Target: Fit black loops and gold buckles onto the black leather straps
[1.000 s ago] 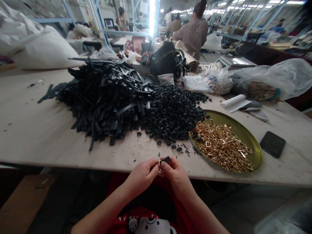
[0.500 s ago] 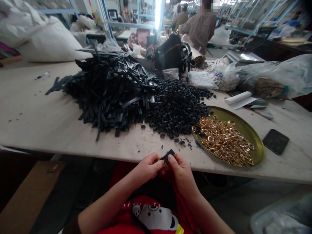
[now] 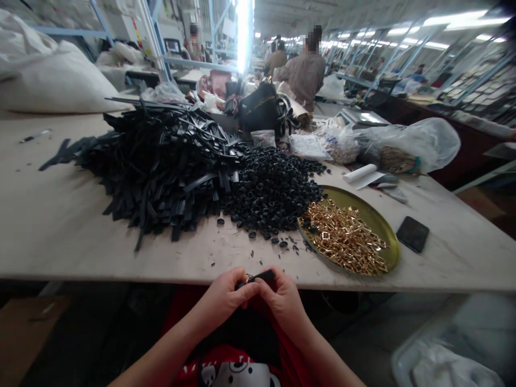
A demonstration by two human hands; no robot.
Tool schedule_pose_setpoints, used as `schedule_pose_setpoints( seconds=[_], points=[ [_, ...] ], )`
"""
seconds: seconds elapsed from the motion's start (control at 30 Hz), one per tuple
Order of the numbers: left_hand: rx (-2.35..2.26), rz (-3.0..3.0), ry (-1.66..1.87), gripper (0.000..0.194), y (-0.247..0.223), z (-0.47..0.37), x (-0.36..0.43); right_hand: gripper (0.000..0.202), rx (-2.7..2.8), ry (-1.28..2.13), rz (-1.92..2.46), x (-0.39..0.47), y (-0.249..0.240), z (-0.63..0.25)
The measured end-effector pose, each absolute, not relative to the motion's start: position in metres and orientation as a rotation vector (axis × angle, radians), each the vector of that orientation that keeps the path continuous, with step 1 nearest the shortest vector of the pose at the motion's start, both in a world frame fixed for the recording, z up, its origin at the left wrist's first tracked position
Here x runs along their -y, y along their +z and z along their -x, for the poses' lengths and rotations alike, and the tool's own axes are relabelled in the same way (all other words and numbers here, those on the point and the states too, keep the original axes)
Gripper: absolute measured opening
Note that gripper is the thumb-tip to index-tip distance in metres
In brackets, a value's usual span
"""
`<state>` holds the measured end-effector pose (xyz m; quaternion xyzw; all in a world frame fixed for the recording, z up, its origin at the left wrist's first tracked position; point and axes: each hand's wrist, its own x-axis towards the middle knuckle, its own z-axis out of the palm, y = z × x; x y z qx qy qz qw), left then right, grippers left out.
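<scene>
- Currently, both hands meet low in front of the near table edge, thumbs almost together, a short black strip [image 3: 264,276] with a small gold fitting [image 3: 249,278] between them.
- Left hand [image 3: 228,290]: fingers closed, pinching the end with the gold fitting; how the fitting joins the strip cannot be told, as the fingers cover it.
- Right hand [image 3: 284,295]: grasping the black strip between thumb and bent fingers, its far side showing above the thumb.
- Table [image 3: 60,226], left of centre: large tangled heap of long black strips [image 3: 161,166], some jutting out at its left and near sides.
- Centre: pile of small black loops [image 3: 266,188], touching the strip heap at left and reaching the tray at right; a few loops lie loose on the near side.
- Right: round olive-gold tray [image 3: 371,217] bearing many gold frame-shaped pieces [image 3: 346,236], with several dark loops at its left side.
- Just beside the tray, right: dark phone [image 3: 413,234], lying flat.
- Far side: black bag [image 3: 258,107], upright behind the loops; white sack [image 3: 64,75] at far left; pen [image 3: 35,136] near that sack.
</scene>
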<state>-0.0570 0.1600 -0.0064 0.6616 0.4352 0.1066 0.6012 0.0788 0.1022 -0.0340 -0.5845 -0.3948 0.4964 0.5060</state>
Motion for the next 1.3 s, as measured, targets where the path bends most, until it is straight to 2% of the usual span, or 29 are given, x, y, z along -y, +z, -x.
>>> schedule_pose_setpoints(
  seconds=[0.1, 0.3, 0.43, 0.53, 0.6, 0.67, 0.77, 0.83, 0.93, 1.1, 1.3],
  points=[
    [-1.029, -1.534, 0.218, 0.036, -0.007, 0.048, -0.168, 0.02, 0.992, 1.162, 1.434, -0.108, -0.032, -0.084],
    [-0.915, -1.676, 0.211, 0.027, 0.006, 0.035, -0.181, 0.02, 0.979, 1.157, 1.453, -0.126, -0.029, -0.105],
    [-0.963, -1.518, 0.177, 0.032, -0.007, 0.028, -0.19, 0.02, 1.0, 1.166, 1.394, -0.127, -0.036, -0.105],
    [-0.988, -1.429, 0.259, 0.026, -0.018, 0.025, -0.194, 0.021, 1.089, 1.139, 1.394, -0.123, -0.037, -0.108],
    [-0.942, -1.437, 0.298, 0.03, -0.02, 0.024, -0.195, 0.024, 1.201, 1.12, 1.41, -0.124, -0.036, -0.12],
    [-0.9, -1.524, 0.288, 0.029, -0.019, 0.024, -0.196, 0.024, 1.33, 0.96, 1.519, -0.131, -0.039, -0.138],
    [-0.976, -1.633, 0.282, 0.026, -0.019, 0.025, -0.197, 0.012, 1.515, 0.552, 1.794, -0.148, -0.049, -0.168],
    [-1.037, -1.635, 0.3, 0.028, -0.02, 0.024, -0.198, 0.008, 1.589, 0.449, 1.862, -0.157, -0.054, -0.178],
    [-1.073, -1.643, 0.365, 0.031, -0.022, 0.022, -0.195, 0.013, 1.426, 0.603, 1.756, -0.159, -0.051, -0.171],
    [-1.114, -1.676, 0.535, 0.032, -0.021, 0.02, -0.182, 0.029, 0.809, 1.266, 1.368, -0.141, -0.035, -0.131],
    [-1.035, -1.762, 0.348, 0.032, -0.015, 0.029, -0.169, 0.026, 0.737, 1.216, 1.297, -0.122, -0.028, -0.114]
  ],
)
